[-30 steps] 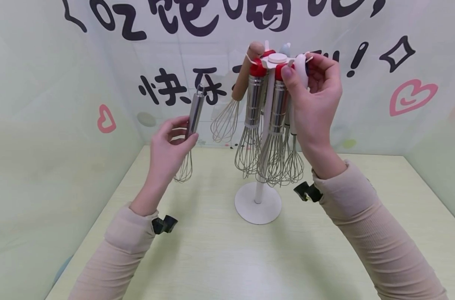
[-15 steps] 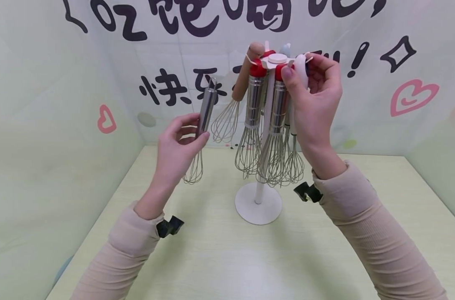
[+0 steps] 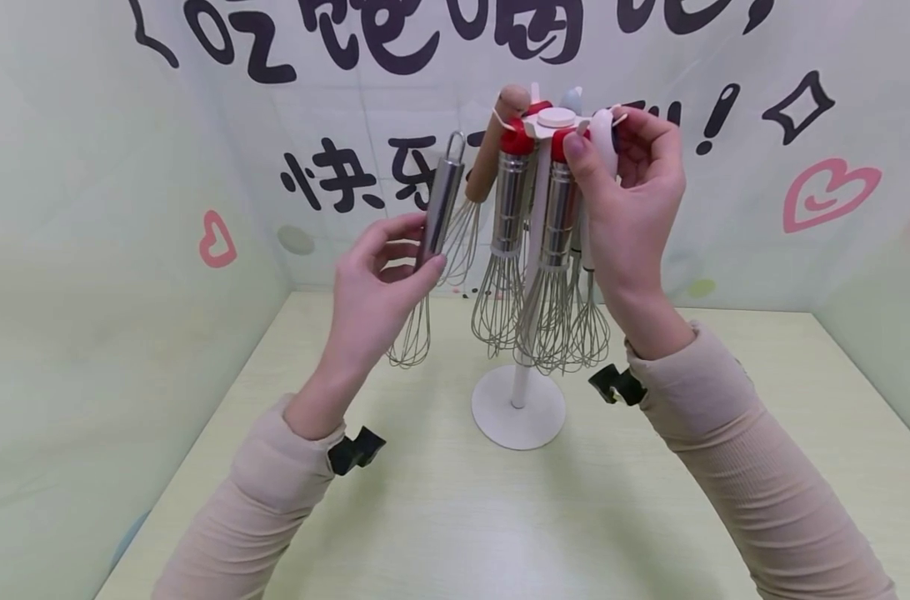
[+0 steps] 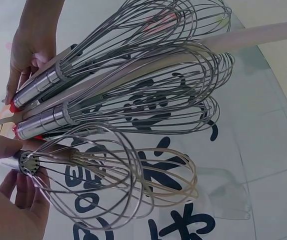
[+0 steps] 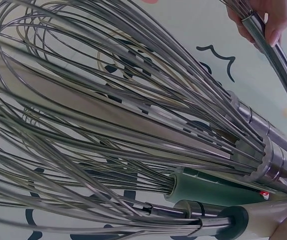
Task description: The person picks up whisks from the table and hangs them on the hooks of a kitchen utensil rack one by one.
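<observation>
My left hand [image 3: 372,287] grips a steel whisk [image 3: 442,200] by its handle, loop end up and wires down. It is held left of a white whisk rack [image 3: 556,118], overlapping the wooden-handled whisk [image 3: 491,158] in the head view. My right hand [image 3: 638,200] holds the rack's top at the right, thumb by a red-topped whisk [image 3: 558,212] and index finger at a hook tip. A white-handled whisk [image 3: 603,137] hangs between thumb and fingers. Another red-topped whisk [image 3: 509,200] hangs beside it. The right wrist view shows a green handle [image 5: 208,190] behind the wires.
The rack's round white base [image 3: 518,425] stands on a pale wooden table [image 3: 455,517]. Behind rises a pale backdrop [image 3: 110,167] with large black lettering and pink hearts. The hanging wire heads crowd closely round the pole [image 3: 519,387].
My left hand has carried the steel whisk rightward and slightly up, closer to the rack. My right hand has kept its place on the rack.
</observation>
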`<state>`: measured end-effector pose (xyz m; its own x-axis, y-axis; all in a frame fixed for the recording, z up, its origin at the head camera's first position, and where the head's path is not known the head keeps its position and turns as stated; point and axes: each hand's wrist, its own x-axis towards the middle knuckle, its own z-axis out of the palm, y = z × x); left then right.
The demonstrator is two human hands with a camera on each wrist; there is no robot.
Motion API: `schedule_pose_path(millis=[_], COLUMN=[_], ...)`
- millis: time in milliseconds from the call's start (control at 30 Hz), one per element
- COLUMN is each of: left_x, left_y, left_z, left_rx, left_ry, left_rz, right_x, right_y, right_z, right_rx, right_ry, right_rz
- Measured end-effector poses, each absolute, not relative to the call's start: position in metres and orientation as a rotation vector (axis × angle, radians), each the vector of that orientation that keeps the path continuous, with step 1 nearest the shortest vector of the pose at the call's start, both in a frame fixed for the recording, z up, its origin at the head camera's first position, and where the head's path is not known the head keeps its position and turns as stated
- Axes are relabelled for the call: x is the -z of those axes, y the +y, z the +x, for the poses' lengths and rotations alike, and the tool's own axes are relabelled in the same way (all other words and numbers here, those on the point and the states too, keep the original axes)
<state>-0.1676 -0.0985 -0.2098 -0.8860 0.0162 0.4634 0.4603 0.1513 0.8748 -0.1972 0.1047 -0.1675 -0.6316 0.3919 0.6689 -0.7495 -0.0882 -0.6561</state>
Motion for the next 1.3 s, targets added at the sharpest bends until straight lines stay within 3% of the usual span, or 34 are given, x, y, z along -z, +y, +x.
schedule_pose_path(millis=[1300], left_x=[0.199], left_y=[-0.065], left_z=[-0.165], left_rx=[1.787], left_ry=[-2.046], left_rz=[-0.627], right_x=[0.169], right_y=[0.104], right_z=[-0.197], right_rx=[-1.826], right_ry=[-1.373], right_rz=[0.415])
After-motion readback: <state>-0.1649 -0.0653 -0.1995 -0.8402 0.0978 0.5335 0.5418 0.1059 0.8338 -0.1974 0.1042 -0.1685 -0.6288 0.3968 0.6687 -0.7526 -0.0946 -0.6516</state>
